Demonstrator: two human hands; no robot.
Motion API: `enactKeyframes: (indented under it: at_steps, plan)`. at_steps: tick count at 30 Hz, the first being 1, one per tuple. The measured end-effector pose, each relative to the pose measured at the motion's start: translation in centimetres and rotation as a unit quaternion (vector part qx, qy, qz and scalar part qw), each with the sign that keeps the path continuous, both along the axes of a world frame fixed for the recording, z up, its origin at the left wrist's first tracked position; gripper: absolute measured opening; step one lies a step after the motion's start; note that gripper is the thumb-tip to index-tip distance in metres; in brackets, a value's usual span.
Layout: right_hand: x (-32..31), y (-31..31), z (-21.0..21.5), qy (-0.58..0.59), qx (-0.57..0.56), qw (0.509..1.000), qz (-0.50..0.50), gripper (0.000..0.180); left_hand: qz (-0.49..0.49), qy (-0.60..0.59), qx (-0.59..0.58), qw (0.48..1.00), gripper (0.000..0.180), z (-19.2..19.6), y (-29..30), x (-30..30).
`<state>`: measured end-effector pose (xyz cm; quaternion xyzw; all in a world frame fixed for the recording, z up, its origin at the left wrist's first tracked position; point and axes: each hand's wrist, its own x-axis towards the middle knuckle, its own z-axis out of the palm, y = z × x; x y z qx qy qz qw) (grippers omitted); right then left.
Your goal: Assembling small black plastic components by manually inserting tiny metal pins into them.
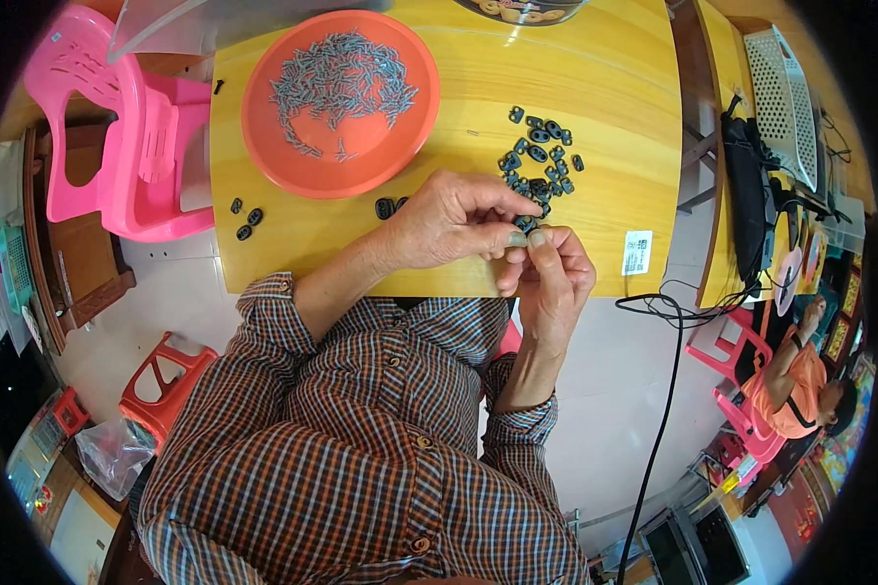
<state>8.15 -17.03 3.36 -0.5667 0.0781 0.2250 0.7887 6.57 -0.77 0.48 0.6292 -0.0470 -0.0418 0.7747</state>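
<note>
My left hand (444, 219) and my right hand (559, 273) meet fingertip to fingertip over the table's near edge. A small black oval piece (525, 223) shows between the left thumb and index finger. The right thumb and fingers are pinched together right beside it; what they grip is hidden. Just beyond the fingers lies a loose cluster of black plastic oval pieces (538, 153), some with two holes. Partly behind my left wrist sit a couple more black pieces (384, 208). To the left, an orange-red basin (263, 146) holds many small grey screws (346, 78).
Several black pieces (255, 215) lie at the left of the yellow wooden table (595, 58). A white label (637, 252) is near its right edge. Pink chair (156, 146) at left; black cable (665, 390) hangs at right. A seated person (785, 395) is far right.
</note>
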Motion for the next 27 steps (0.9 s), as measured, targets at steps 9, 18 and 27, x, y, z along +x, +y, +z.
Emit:
enactKeyframes:
  at_steps: [9,18,27]
  plan:
    - [0.02,-0.17,-0.07,0.002,0.024,1.0,0.019,0.015,-0.02,0.012,-0.019,1.0,0.027,-0.13,0.17,-0.08]
    - [-0.27,0.26,0.03,0.004,0.021,1.0,0.002,0.014,-0.012,0.081,-0.085,0.993,0.027,0.35,-0.15,-0.13]
    - [-0.21,0.22,-0.04,-0.017,0.023,1.0,0.005,0.013,-0.001,0.073,-0.06,0.996,0.025,0.5,0.06,-0.14]
